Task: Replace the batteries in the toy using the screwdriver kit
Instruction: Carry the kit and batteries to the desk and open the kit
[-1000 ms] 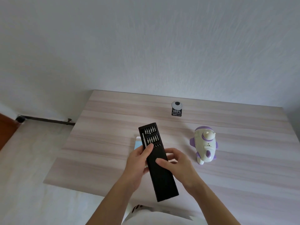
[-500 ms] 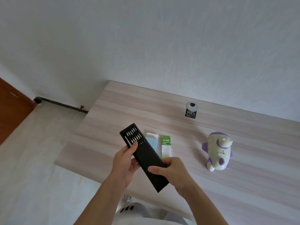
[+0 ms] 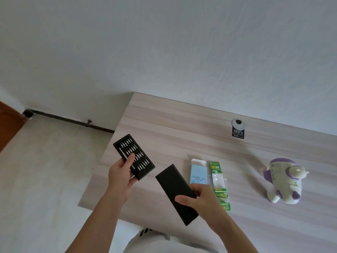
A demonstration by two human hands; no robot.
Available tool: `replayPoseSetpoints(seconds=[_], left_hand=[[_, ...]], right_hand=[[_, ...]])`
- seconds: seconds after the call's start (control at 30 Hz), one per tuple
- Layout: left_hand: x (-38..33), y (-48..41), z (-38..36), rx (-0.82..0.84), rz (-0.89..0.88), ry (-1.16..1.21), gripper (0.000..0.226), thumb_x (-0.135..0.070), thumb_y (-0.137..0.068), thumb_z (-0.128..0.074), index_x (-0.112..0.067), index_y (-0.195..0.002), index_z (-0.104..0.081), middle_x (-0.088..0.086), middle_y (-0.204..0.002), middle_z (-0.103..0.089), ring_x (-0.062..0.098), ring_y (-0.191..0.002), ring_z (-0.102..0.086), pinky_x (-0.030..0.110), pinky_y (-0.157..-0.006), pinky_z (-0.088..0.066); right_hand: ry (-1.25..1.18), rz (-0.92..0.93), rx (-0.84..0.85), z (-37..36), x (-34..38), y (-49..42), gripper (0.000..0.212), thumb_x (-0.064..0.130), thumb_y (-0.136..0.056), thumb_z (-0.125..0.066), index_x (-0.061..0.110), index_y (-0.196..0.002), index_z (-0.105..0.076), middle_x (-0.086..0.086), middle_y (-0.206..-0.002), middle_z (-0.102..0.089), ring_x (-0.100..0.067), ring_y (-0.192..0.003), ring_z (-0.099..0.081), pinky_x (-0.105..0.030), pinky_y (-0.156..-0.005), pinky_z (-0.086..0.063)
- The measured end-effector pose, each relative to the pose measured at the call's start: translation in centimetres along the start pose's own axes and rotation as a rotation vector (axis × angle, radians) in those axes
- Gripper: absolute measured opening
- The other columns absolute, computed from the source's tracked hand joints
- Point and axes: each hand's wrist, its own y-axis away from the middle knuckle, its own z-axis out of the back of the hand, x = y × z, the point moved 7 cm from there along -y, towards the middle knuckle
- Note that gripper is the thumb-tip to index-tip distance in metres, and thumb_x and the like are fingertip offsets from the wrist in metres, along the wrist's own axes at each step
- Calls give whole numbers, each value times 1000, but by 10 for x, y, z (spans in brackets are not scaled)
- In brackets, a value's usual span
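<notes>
1. On the wooden table [image 3: 164, 125] lie a blue box [image 3: 198, 172] and a green battery pack [image 3: 218, 181], side by side; the purple-and-white toy [image 3: 284, 181] stands well to the right.
2. Left hand [image 3: 121, 177] grips the bit tray [image 3: 134, 157], thumb across it, tray tilted.
3. Right hand [image 3: 202, 199] clasps the black sleeve [image 3: 176, 192], apart from the tray.
4. The hand hides part of the pack; the bits are too small to tell apart.

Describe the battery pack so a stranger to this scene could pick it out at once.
Start at the wooden table and find the white and purple toy on its right. To the toy's left, two flat packs lie side by side. The battery pack is the long green and clear strip; its neighbour is a pale blue box.
</notes>
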Motion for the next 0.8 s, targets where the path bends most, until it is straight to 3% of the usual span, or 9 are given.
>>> replayPoseSetpoints(seconds=[0.2, 0.37, 0.5, 0.6, 0.7, 0.8], left_hand=[[2, -37, 11, 176, 86, -149, 15, -14, -94, -65, -13, -107, -71, 4, -95, -78, 26, -89, -72, 35, -65, -60], [14, -48, 27, 214, 158, -194, 21, -9, -92, -67, -10, -113, -70, 10, -105, -76, 30, -93, -72, 39, -67, -62], [17, -54, 39, 231, 177, -237, 20, -9, -92, -66, -11, -112, -70, 7, -101, -78, 27, -88, -73, 38, -65, -61], [20, -57, 44, 249, 187, -251, 20, -10, -93, -66, -14, -112, -70, 4, -99, -78, 23, -86, -74, 36, -65, -60], [25, -57, 46, 259, 204, -253, 19, -11, -93, -65, -16, -111, -70, 3, -99, -78, 19, -84, -74, 34, -62, -59], [29, -57, 46, 270, 219, -253, 21, -12, -93, -66, -15, -114, -70, 3, -100, -78, 18, -85, -75, 34, -63, -59]], right_hand=[[-190, -18, -220, -33, -6, -52, 11, 22, -93, -66, 16, -103, -66, -12, -96, -73, -26, -90, -72, -48, -85, -60], [-133, -134, -332, -46, -23, -94, 17, 20, -93, -67, 15, -108, -62, -8, -98, -72, -21, -89, -71, -38, -79, -61], [-73, -228, -421, -52, -44, -122, 32, 27, -90, -70, 21, -117, -53, -4, -105, -70, -21, -91, -70, -41, -79, -61], [-13, -240, -479, -55, -49, -128, 37, 28, -91, -70, 20, -123, -51, -3, -108, -67, -18, -90, -67, -25, -62, -54], [72, -232, -522, -57, -49, -128, 36, 28, -91, -70, 18, -121, -53, -2, -104, -65, -15, -85, -64, -18, -56, -46], [205, -233, -581, -55, -47, -126, 38, 36, -87, -74, 19, -115, -55, -2, -101, -66, -15, -83, -63, -21, -59, -48]])
